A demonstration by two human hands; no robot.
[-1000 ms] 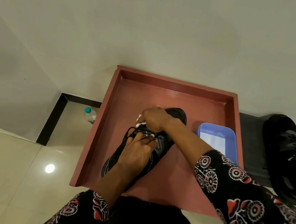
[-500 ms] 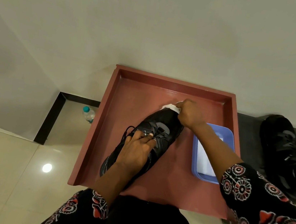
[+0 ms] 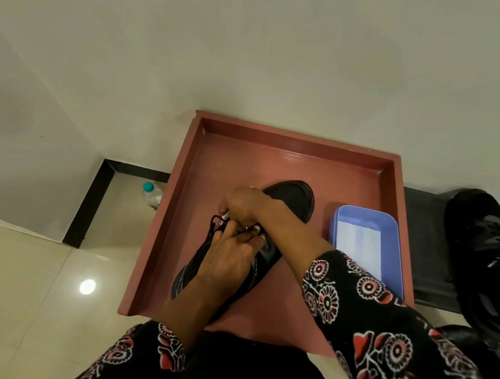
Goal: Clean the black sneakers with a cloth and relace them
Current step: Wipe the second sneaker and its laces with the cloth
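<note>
One black sneaker (image 3: 292, 195) lies diagonally in the red-brown tray (image 3: 296, 138), toe pointing away to the right. My left hand (image 3: 226, 262) presses down on its middle, gripping the tongue and lace area. Just beyond it, my right hand (image 3: 245, 201) is closed around a white cloth (image 3: 225, 215), of which only a small bit shows, and rests on the laces near the shoe's left side. The second black sneaker (image 3: 485, 252) stands outside the tray on the dark ledge at the right.
A blue plastic tub (image 3: 340, 220) with a white cloth or water in it sits inside the tray to the right of the shoe. A small water bottle (image 3: 151, 194) stands on the floor left of the tray. The wall rises behind the tray.
My right hand with the white cloth moved back from the shoe's toe to the lace area beside my left hand. The left hand stayed on the shoe.
</note>
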